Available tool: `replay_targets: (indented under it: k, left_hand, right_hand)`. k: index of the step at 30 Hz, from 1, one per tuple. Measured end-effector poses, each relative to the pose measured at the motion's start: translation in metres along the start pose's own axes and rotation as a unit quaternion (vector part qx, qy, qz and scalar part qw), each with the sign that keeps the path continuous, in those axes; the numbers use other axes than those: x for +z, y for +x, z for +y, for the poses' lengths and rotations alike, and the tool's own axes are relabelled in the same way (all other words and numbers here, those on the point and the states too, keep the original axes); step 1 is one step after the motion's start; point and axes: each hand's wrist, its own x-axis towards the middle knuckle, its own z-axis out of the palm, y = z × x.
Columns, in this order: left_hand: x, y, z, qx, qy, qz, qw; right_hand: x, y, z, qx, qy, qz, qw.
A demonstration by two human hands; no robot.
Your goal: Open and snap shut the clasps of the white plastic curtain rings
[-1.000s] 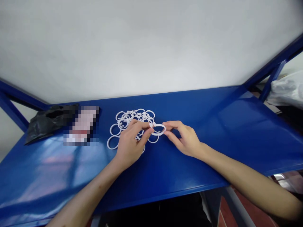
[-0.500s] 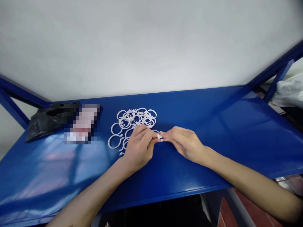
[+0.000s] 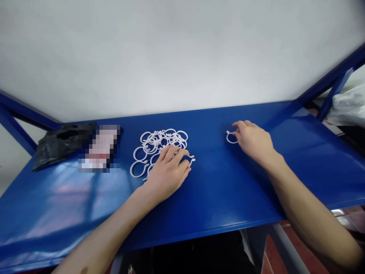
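My left hand [image 3: 168, 171] lies low over the near right side of a loose pile of white plastic curtain rings [image 3: 139, 153]. Its fingers curl round one open ring [image 3: 192, 158], whose two free ends stick out past the fingertips; the rest of that ring is hidden. Well to the right, my right hand [image 3: 252, 139] has its thumb and forefinger apart beside a single ring [image 3: 231, 142] with its clasp closed. The thumb overlaps that ring's right edge. This ring appears to rest on the blue table.
The blue table [image 3: 216, 198] backs onto a pale wall [image 3: 182, 57]. A black plastic bag [image 3: 53, 148] and a blurred-out pinkish object [image 3: 101, 146] lie at the left. Blue frame bars [image 3: 339, 89] rise at both ends, with clear plastic wrap [image 3: 350, 108] beyond the right one.
My hands have parted. The right hand has moved right and away from me with a ring, and its fingers have opened. The left has come down over another ring by the pile.
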Motion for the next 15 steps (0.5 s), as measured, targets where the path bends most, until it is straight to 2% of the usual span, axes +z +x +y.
replay_targets:
  k: [3,6,7,10,12,15]
  left_hand:
    - [-0.001,0.002,0.005,-0.006,-0.026,0.034,0.999]
    - [-0.004,0.005,0.01,-0.055,-0.058,0.076,0.994]
    - [-0.005,0.006,0.011,-0.07,-0.067,0.088,0.991]
    - [-0.008,0.008,0.012,-0.096,-0.095,0.116,0.984]
    - [-0.008,0.008,0.012,-0.102,-0.127,0.125,0.979]
    - [-0.006,0.008,0.012,-0.101,-0.178,0.13,0.97]
  right_hand:
    - [-0.006,0.004,0.002,0.02,0.009,0.025,0.999]
    - [-0.016,-0.002,-0.021,-0.059,0.146,0.03,0.987]
    - [-0.019,-0.006,-0.032,-0.105,0.214,0.011,0.971]
    - [-0.021,-0.026,-0.067,-0.214,0.381,-0.064,0.897]
    - [-0.017,-0.039,-0.085,-0.231,0.44,-0.086,0.864]
    - [-0.009,-0.047,-0.096,-0.223,0.483,-0.066,0.844]
